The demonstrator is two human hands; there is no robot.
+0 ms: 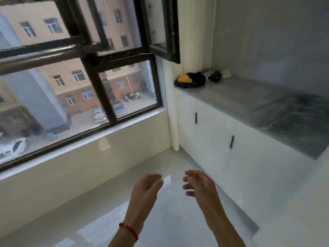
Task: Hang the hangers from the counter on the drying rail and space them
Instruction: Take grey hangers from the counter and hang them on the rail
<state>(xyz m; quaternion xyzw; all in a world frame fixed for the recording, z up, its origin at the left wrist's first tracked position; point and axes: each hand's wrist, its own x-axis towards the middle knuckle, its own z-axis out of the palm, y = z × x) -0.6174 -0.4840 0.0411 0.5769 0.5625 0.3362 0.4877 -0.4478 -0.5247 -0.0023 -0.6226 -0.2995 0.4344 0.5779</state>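
A blurred pile of dark hangers lies on the grey counter at the right. The dark drying rail runs across the upper left in front of the window. My left hand and my right hand are raised side by side over the floor, palms facing each other, fingers relaxed and holding nothing. Both hands are well below the rail and left of the counter. A red string circles my left wrist.
White cabinet doors with black handles stand under the counter. A black and orange bundle and small dark items sit at the counter's far end. An open black window sash juts inward at the top. The glossy floor lies below.
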